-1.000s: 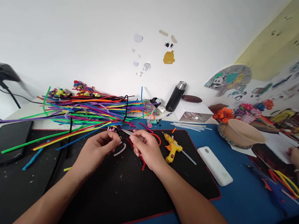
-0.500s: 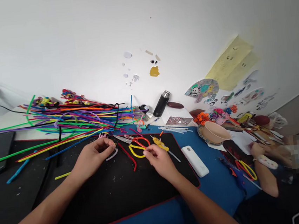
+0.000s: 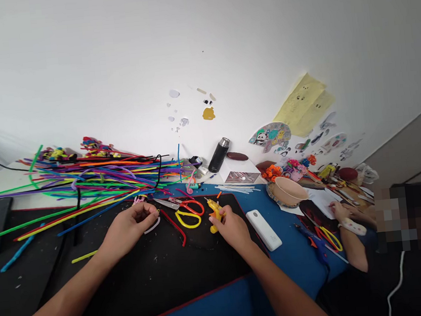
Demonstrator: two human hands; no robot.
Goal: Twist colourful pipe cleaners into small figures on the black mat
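Note:
My left hand (image 3: 130, 228) is closed in a pinch over the black mat (image 3: 145, 293), with a tiny yellow piece (image 3: 158, 211) at the fingertips, too small to make out fully. Beside it lie a pale curved pipe cleaner (image 3: 153, 227) and a red pipe cleaner (image 3: 176, 229). My right hand (image 3: 234, 227) is wrapped round a yellow hot glue gun (image 3: 214, 211), whose nozzle points away from me. Between the hands, scissors (image 3: 189, 219) with one red and one yellow handle loop rest on the mat, blades toward the left hand.
A heap of coloured pipe cleaners (image 3: 100, 176) spreads at the back left. A black bottle (image 3: 218, 156) leans near the wall. Right of the mat are a white power bank (image 3: 264, 230), a bowl (image 3: 291, 190) and a blue glue gun (image 3: 317, 244). Another person's arm (image 3: 353, 243) is at far right.
My right hand has moved from the scissors' yellow handle to the yellow glue gun and taken hold of it. The left hand keeps its pinch. The view has shifted slightly.

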